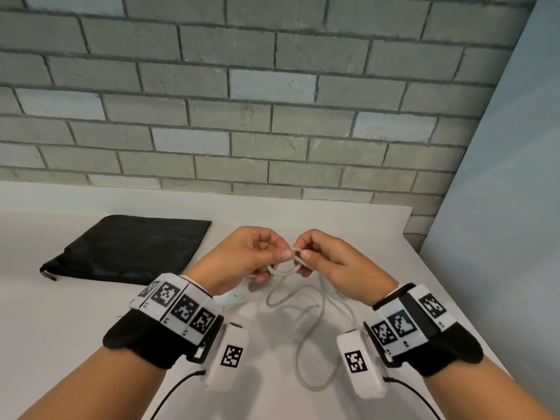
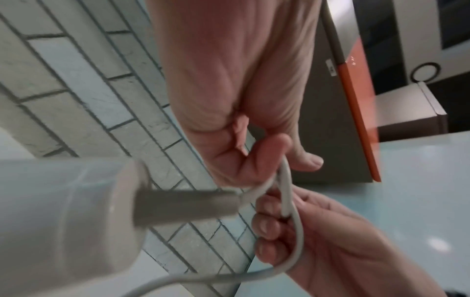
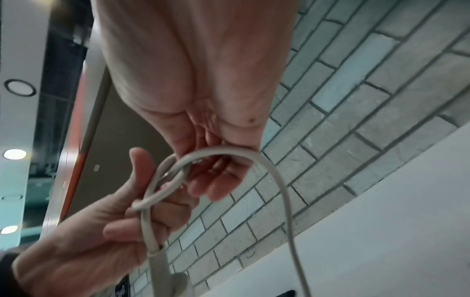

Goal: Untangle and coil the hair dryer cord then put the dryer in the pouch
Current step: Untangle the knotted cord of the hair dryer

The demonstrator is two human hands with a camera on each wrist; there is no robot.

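Observation:
Both hands are raised above the white table point(image 1: 75, 313) and meet at a knot in the white cord point(image 1: 295, 257). My left hand point(image 1: 281, 254) pinches one side of the knot loop and my right hand point(image 1: 304, 256) pinches the other. The rest of the cord point(image 1: 312, 328) falls in loose loops onto the table between my wrists. The white hair dryer point(image 2: 63, 211) hangs blurred below my left hand point(image 2: 267, 156), and its grey cord sleeve point(image 3: 160, 267) leads into the loop. In the head view my left wrist hides most of the dryer. The black pouch point(image 1: 127, 247) lies flat at the back left.
A grey brick wall point(image 1: 272, 101) stands right behind the table. A pale blue panel point(image 1: 500, 207) closes the right side, where the table's right edge point(image 1: 454, 298) runs diagonally. Black cables point(image 1: 175, 389) trail from the wrist cameras.

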